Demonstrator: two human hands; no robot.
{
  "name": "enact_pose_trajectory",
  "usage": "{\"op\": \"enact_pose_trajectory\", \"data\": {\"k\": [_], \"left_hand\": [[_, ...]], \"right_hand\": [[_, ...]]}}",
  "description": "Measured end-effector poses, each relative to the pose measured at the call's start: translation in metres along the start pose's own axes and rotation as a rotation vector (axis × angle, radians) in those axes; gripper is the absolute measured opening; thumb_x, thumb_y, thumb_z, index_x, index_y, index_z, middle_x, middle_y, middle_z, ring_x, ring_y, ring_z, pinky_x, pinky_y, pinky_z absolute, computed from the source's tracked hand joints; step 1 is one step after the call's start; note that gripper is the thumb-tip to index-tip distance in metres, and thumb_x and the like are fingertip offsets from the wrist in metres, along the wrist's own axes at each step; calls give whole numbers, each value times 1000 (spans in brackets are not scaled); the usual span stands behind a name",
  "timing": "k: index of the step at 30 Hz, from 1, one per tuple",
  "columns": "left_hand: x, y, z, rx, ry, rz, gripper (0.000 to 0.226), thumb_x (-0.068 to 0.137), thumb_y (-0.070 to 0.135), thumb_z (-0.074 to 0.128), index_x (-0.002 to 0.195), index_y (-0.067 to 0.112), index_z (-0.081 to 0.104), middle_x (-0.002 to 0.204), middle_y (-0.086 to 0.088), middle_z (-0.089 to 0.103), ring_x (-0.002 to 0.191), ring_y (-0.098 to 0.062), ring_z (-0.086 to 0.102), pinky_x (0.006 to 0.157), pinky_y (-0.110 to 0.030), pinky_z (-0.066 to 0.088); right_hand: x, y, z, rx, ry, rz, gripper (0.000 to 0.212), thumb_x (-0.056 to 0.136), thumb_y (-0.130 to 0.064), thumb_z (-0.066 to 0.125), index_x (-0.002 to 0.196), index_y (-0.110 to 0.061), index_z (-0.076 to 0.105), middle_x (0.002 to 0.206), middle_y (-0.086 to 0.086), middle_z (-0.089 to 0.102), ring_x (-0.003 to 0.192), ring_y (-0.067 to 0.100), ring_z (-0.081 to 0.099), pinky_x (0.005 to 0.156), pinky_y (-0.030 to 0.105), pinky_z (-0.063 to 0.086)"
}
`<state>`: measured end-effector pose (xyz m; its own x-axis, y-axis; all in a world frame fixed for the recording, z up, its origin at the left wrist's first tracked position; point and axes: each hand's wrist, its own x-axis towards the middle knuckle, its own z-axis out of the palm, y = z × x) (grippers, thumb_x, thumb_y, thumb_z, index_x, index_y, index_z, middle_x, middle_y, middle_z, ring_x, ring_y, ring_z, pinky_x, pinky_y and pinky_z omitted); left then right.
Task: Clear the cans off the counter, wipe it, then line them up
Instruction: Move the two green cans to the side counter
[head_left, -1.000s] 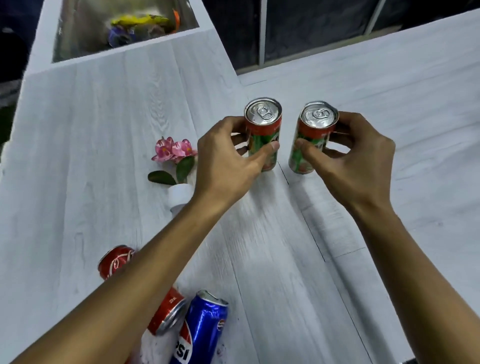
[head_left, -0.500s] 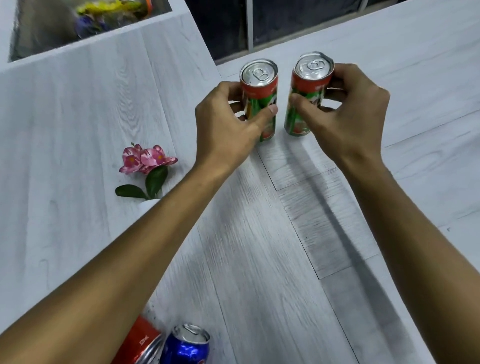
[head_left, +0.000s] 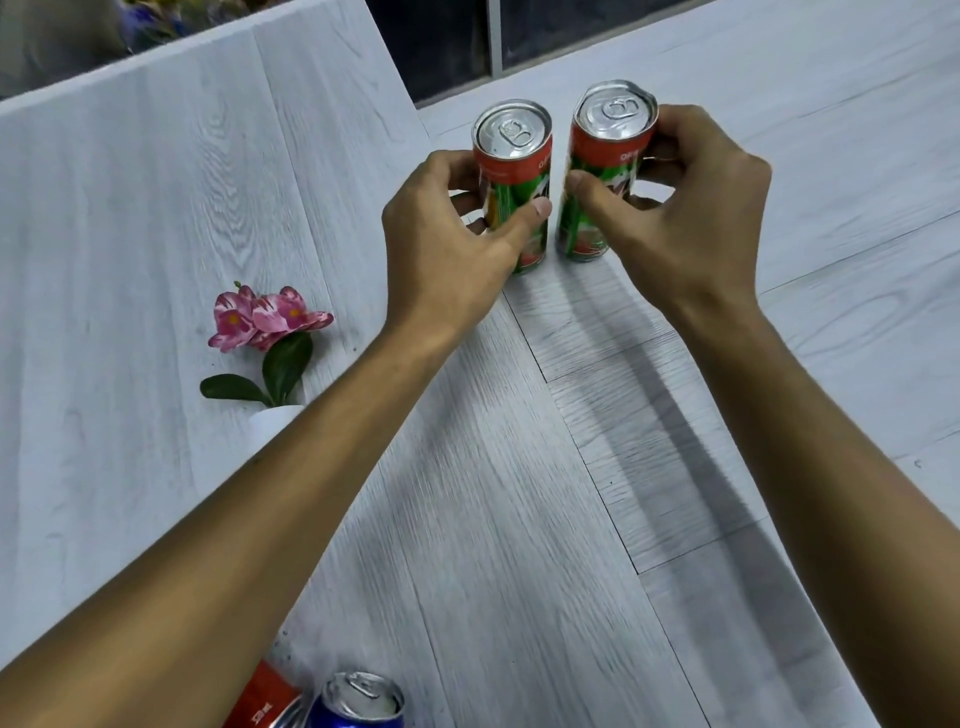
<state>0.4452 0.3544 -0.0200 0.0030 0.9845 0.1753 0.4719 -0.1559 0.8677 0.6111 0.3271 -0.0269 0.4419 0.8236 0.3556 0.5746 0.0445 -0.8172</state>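
"What was the person doing?"

"The left hand (head_left: 447, 244) had its fingers wrapped round the left can (head_left: 514, 182). The right hand (head_left: 680, 218) was curled round the right can (head_left: 602, 171). Both cans stood up, close side by side, far out on the counter (head_left: 519, 519)."

"Which step was it?"

"It looked like moving cans, either away to clear a spot or into a line. It was hard to say which."

"What came next?"

"Probably the blue can (head_left: 358, 701) and the red can (head_left: 265, 701), lying near the person by the flower (head_left: 265, 317). Each needed a firm grab round its middle."
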Motion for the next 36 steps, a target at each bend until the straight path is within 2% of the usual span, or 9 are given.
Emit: {"op": "enact_pose_trajectory", "data": {"k": [10,14,16,18,21,23,26,29,36], "left_hand": [[-4,-6,-3,25,-27,4,65,78,44,87,132,20,60,129,7,67,115,-6,65,94,-24,59],[-11,-10,-6,91,-46,-1,76,80,50,84,142,17,55,140,4,62,125,-7,59,103,-28,54],[-16,-11,-7,138,-54,9,75,83,51,80,145,16,53,143,2,60,129,-10,57,106,-32,52],[-22,-11,-8,174,-68,26,70,88,50,75,145,15,54,144,1,59,131,-13,55,109,-35,50],[-34,-12,-11,300,-102,69,64,93,52,67,145,18,54,147,1,57,134,-16,53,106,-25,41],[-42,-13,-16,371,-99,64,63,94,52,64,146,18,53,151,1,55,138,-18,50,103,-24,34],[-55,-14,-24,416,-99,45,64,95,51,63,148,17,50,155,0,51,143,-20,45,111,-33,38],[-73,-17,-34,507,-175,70,66,97,57,57,153,25,44,162,2,41,150,-19,36,116,-38,36],[-112,-13,-55,574,-321,182,69,99,56,51,159,25,35,168,0,30,156,-21,25,126,-45,19]], "right_hand": [[-7,0,-2,-63,-62,-16,64,83,-47,79,133,-13,60,120,-5,70,107,4,66,87,26,59],[-11,3,-7,-183,-147,-1,74,84,-57,74,142,-16,55,136,-2,65,123,12,59,101,29,51],[-16,5,-11,-256,-176,21,76,87,-61,69,146,-16,52,143,0,61,131,16,55,105,30,45],[-22,6,-16,-309,-198,57,79,89,-64,64,149,-15,48,150,3,56,137,21,51,108,36,43],[-33,3,-24,-390,-250,76,80,93,-68,56,152,-15,45,155,5,50,143,24,45,110,41,40],[-42,0,-30,-443,-295,65,78,96,-68,51,152,-15,44,156,6,48,144,24,43,111,42,40],[-56,-9,-41,-501,-331,14,73,101,-63,48,152,-12,43,155,8,48,143,25,42,110,41,39],[-74,-22,-49,-556,-358,-55,70,103,-59,45,154,-12,41,160,11,42,147,27,37,116,42,33],[-111,-50,-58,-605,-408,-170,67,105,-55,43,157,-13,39,161,12,40,149,29,35,118,47,32]]}}
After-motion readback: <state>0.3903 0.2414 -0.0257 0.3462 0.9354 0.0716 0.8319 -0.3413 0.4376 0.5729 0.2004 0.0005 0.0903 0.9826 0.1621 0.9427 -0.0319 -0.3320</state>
